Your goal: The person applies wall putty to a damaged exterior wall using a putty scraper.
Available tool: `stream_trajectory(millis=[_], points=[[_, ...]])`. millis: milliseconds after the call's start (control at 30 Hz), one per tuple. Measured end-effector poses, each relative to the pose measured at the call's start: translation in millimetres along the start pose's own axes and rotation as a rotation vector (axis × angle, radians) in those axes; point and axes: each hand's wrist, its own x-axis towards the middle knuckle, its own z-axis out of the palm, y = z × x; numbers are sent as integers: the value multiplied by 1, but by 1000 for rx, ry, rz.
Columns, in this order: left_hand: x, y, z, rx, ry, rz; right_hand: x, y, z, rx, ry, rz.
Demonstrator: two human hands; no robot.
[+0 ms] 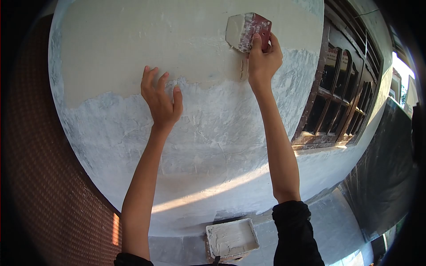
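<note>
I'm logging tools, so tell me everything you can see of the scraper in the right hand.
The scraper is broad and flat, reddish-brown at the handle end, pale at the blade, smeared with white plaster. The right hand grips it from below, one finger up its back, holding it against the wall, on its smooth beige area above the rough white part.

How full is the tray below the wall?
Partly full: white putty is smeared across the bottom and walls of the tray, not heaped to the rim.
</note>
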Motion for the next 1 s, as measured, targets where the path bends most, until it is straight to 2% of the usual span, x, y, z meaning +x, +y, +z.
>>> stream_trajectory(millis=[67,167,233,300,333,400,433,500,533,567,633,700,767,800,833,933,967,1000], points=[[-2,-1,1,5,-2,17,8,-1,-8,78,114,24],[-1,-1,2,0,-7,32,-3,-15,1,166,9,81],[-1,0,0,-5,-5,36,-8,-3,11,-8,-51,7],[-1,0,-1,-1,-15,14,-2,-2,6,-20,81,-45],[-1,0,-2,-2,-15,16,-2,-7,4,-19,83,-47],[-1,1,0,4,-16,36,0,-19,-3,213,68,138],[-1,1,1,0,-17,34,-1,-18,1,209,70,138],[-1,0,0,-13,8,36,-6,-11,18,119,-25,11],[-1,0,1,-13,5,36,-5,-8,19,33,-7,-53],[-1,0,1,-14,-2,29,-1,-4,15,33,-6,-48],[-2,0,-1,-14,-6,19,9,-4,0,71,150,23],[-2,-1,-1,16,-31,44,8,-6,-1,96,164,31],[-1,-1,-3,12,-51,41,-6,-14,6,135,-31,39],[-1,-1,-4,15,-66,44,-12,-8,6,11,-111,-2],[-2,0,-4,12,-68,43,-13,3,-1,8,-110,1],[0,-1,-4,13,-54,48,2,13,-35,12,74,26],[0,-1,-4,19,-64,62,5,7,-47,95,92,99],[0,0,-3,24,-76,75,7,3,-49,131,79,71]])
